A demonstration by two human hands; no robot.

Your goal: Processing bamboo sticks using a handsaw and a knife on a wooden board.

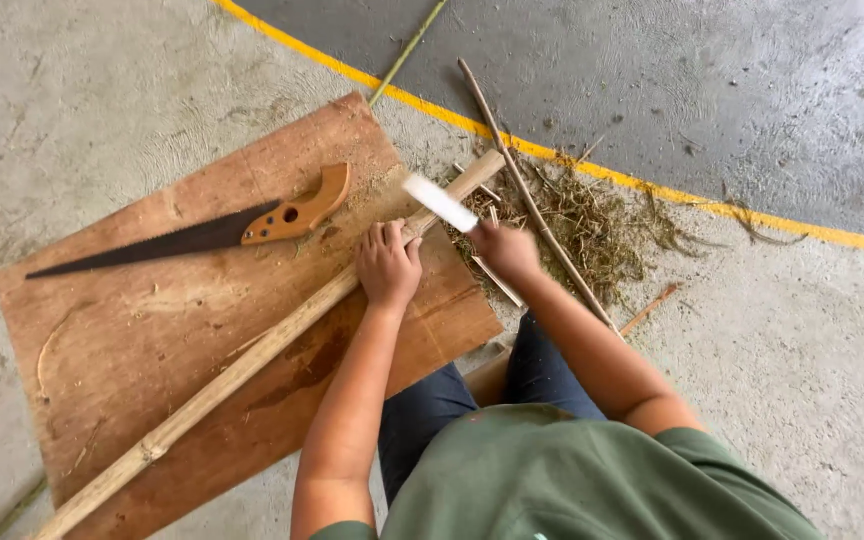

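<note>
A long pale bamboo pole lies diagonally across a brown plywood board on the concrete floor. My left hand presses down on the pole near its upper end. My right hand grips the handle of a knife with a broad pale blade; the blade is blurred and sits over the pole's upper end. A hand saw with a dark blade and orange-brown wooden handle rests on the board, left of my hands.
A pile of dry shavings and fibres lies right of the board, with thin sticks across it. A yellow painted line curves over the floor behind. A green stem lies at the top. My knees are below.
</note>
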